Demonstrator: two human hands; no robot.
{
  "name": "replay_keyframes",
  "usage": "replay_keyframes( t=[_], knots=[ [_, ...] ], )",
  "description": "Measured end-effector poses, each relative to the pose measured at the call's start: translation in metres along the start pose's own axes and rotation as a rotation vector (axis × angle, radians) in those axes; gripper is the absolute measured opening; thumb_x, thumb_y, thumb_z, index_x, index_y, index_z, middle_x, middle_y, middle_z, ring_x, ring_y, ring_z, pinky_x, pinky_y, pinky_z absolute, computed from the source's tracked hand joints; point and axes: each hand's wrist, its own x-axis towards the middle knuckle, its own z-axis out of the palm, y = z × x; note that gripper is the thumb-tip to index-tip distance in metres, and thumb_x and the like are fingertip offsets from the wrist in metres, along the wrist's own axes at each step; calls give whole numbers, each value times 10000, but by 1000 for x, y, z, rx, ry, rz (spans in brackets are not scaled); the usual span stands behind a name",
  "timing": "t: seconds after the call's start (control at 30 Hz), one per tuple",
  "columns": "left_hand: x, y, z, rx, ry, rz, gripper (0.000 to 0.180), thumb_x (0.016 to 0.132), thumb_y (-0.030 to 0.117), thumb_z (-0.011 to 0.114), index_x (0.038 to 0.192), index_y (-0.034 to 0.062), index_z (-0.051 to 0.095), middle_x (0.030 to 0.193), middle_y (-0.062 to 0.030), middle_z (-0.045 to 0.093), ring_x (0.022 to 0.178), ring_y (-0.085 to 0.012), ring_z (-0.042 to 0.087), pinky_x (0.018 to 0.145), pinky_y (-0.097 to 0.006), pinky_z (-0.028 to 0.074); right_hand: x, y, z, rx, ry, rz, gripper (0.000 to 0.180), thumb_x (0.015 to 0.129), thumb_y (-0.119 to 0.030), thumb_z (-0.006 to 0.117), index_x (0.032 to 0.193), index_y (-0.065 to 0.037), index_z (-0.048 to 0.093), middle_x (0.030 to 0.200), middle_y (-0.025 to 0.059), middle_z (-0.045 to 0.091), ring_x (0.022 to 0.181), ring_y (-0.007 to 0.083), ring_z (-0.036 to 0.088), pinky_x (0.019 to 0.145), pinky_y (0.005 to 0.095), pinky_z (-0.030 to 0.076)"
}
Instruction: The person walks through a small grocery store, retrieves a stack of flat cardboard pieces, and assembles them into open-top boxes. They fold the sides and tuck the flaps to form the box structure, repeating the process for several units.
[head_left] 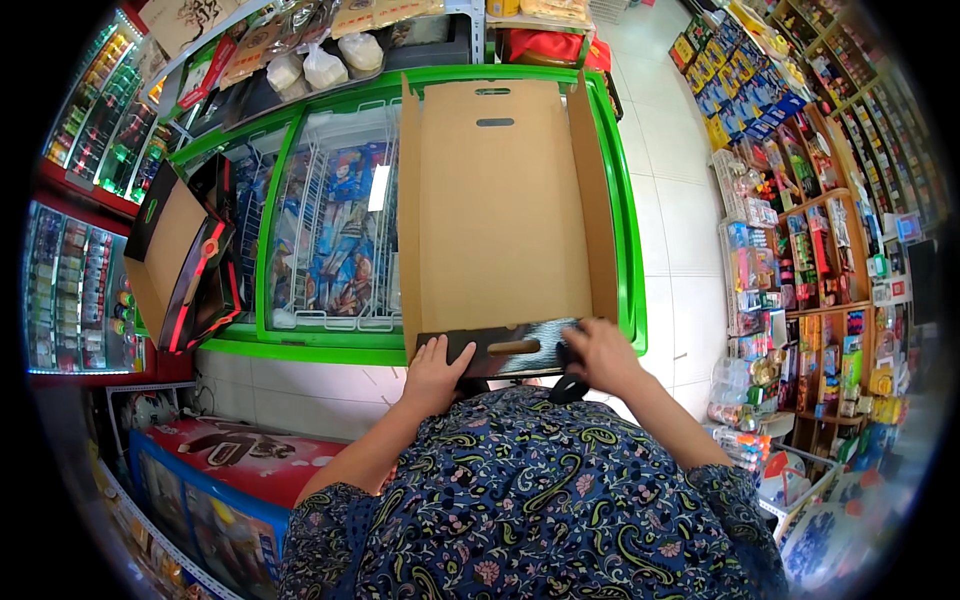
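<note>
A long cardboard box lies open in front of me, plain brown inside, its two long side walls standing up. Its near end panel is glossy black with an oblong hand slot. My left hand rests on the left end of that panel, fingers spread flat and thumb apart. At the panel's right end, my right hand has its fingers bent around the corner; the fingertips are partly hidden. A small black loop hangs just below the right hand.
The box sits on a green-framed chest freezer with packaged goods under glass. A folded black-and-brown box lies at its left end. Bagged goods stand behind. Stocked shelves line the right; a red-topped freezer stands lower left.
</note>
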Motion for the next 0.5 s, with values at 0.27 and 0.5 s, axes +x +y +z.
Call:
replay_keyframes(
  t=[0.27, 0.5],
  knots=[
    [27, -12, 2, -94, -334, 81, 259, 816, 146, 558, 1049, 138, 670, 894, -184, 664, 839, -357, 656, 696, -475, 521, 13, 36, 68, 172, -292, -155, 232, 736, -316, 656, 829, -105, 682, 820, 149, 667, 837, 366, 643, 719, 456, 518],
    [45, -17, 55, -379, -397, 146, 325, 784, 96, 578, 1103, 63, 635, 1036, -228, 637, 981, -392, 610, 851, -457, 497, 19, 57, 90, 317, -385, -273, 374, 719, -257, 692, 1042, -77, 639, 1018, 167, 642, 996, 374, 582, 849, 451, 477]
  ],
)
